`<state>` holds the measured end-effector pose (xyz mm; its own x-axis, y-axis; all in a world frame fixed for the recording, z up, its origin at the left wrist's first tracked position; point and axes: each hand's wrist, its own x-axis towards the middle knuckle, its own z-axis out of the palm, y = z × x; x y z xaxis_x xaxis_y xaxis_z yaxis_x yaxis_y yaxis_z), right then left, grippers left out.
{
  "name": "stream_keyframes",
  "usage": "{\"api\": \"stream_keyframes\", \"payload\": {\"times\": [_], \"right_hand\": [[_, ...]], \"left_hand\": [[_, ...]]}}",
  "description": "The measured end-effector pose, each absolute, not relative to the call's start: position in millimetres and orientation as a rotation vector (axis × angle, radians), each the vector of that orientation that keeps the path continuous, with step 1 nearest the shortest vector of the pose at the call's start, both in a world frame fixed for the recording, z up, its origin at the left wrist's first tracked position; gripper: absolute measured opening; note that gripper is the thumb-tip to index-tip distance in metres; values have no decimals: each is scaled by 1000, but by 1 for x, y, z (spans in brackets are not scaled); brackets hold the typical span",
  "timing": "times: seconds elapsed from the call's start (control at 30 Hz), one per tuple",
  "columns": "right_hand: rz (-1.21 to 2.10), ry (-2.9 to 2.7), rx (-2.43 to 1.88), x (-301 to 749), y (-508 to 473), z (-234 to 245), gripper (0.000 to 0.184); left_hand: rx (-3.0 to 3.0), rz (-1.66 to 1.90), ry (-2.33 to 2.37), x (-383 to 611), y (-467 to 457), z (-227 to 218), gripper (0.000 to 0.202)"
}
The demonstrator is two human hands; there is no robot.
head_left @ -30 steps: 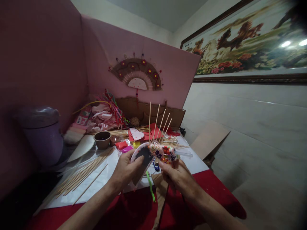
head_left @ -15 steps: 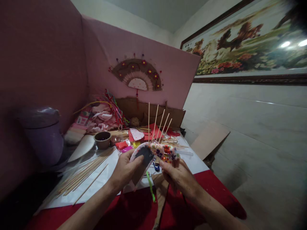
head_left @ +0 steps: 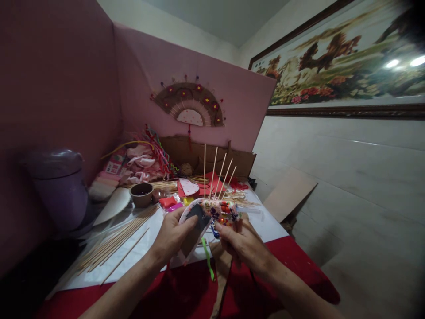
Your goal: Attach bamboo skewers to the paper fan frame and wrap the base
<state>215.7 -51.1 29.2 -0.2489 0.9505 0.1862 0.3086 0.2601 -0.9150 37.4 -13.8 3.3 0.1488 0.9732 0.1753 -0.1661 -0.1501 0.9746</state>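
Observation:
My left hand (head_left: 172,232) is closed on the left side of a curved dark card piece (head_left: 198,221), its thumb flat on the face. Pale pink-white cloth edges this piece. My right hand (head_left: 244,246) pinches floral-print cloth (head_left: 219,207) at the piece's right side, thumb in front and fingers behind. Several thin bamboo sticks (head_left: 215,173) spread upward from behind the cloth like fan ribs. How the cloth, card and sticks are joined is hidden. A green strip (head_left: 208,261) and a brown strip (head_left: 223,266) hang or lie below my hands.
Loose bamboo sticks (head_left: 116,239) lie at left, near a brown bowl (head_left: 142,201) of dark contents and a pale semicircular sheet (head_left: 114,206). Behind are red paper (head_left: 215,181) and piled pink cloth (head_left: 142,161). A decorated fan (head_left: 189,102) hangs on the pink board.
My right hand and the floral cloth have shifted slightly left, toward my left hand. The sticks moved a little left with them. Both grips stay the same.

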Motion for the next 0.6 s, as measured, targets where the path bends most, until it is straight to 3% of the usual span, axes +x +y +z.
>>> {"api": "stream_keyframes", "payload": {"times": [0.27,0.6], "right_hand": [[1107,-1559,-1094,212,-53,35,45],[1096,-1362,-983,221,-45,32,40]], "left_hand": [[1148,1195,855,36,-13,4,23],[1091,1164,810,33,-7,-6,20]]}}
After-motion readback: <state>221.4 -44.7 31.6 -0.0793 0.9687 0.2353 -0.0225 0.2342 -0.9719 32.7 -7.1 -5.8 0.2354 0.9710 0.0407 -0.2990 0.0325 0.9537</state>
